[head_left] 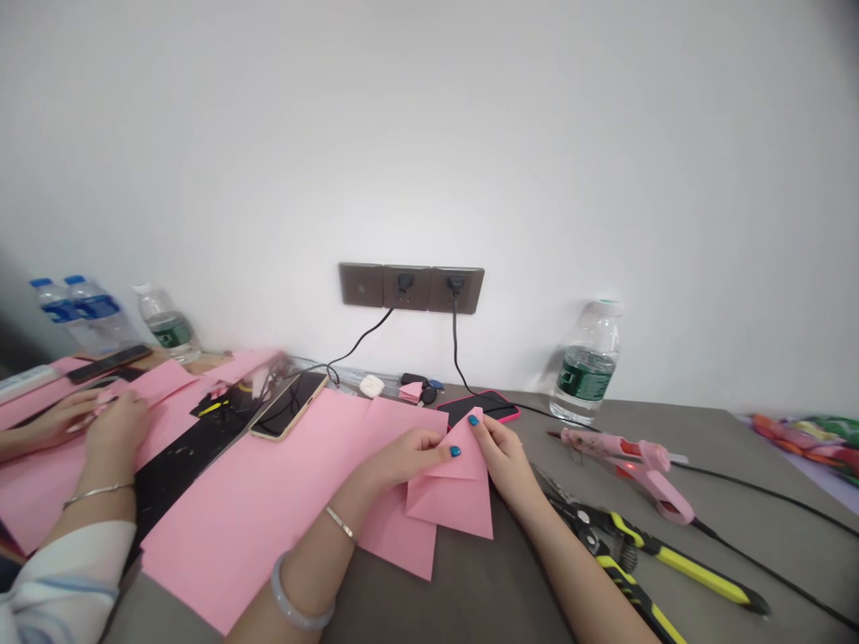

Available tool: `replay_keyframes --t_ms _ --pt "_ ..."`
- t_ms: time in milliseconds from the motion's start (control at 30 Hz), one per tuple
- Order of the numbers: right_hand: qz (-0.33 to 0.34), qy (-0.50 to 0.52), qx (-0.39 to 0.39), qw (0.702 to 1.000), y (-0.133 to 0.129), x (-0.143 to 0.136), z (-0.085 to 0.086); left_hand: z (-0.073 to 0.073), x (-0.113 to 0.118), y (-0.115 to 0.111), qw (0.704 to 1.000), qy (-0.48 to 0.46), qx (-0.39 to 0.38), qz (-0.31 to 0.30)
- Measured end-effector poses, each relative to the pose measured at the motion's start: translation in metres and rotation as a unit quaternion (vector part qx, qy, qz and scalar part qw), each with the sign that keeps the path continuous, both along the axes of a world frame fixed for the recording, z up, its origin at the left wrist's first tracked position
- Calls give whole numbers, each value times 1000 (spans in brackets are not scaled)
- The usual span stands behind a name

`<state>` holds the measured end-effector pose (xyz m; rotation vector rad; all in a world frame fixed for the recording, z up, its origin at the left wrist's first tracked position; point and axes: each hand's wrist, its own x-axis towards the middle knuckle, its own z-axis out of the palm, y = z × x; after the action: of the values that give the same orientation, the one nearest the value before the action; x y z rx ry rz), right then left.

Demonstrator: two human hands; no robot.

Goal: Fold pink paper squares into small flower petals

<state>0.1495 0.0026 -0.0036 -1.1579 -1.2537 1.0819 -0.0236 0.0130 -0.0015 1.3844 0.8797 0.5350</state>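
Observation:
Between my two hands is a folded sheet of pink paper (pixel 456 505), its upper part creased into a point. My left hand (pixel 420 454) pinches the fold from the left, thumb on top. At the upper tip, my right hand (pixel 500 447) grips the paper between thumb and fingers. Larger pink sheets (pixel 288 478) lie overlapping on the table under and beside my left forearm. A phone in a pink-red case (pixel 493 405) rests just behind the folded paper, partly covered by it and my right hand.
Right of my arm lie yellow-black pliers (pixel 631 537) and a pink glue gun (pixel 624 452) with its cord. A water bottle (pixel 587 362) stands by the wall. Another phone (pixel 290 405) lies on the sheets. At left, a co-worker's hands (pixel 117 425) handle pink paper.

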Motion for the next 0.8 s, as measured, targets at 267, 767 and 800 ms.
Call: replay_keyframes --t_ms 267,767,800 --pt "-22 7 5 1000 2 3 -11 5 -1 -2 1000 -19 -22 9" --pt "-48 88 -37 994 1 6 -11 1 -5 1 998 -40 -41 -32" --pt "-52 95 -39 993 2 6 -11 0 -5 1 998 -40 -42 -29"
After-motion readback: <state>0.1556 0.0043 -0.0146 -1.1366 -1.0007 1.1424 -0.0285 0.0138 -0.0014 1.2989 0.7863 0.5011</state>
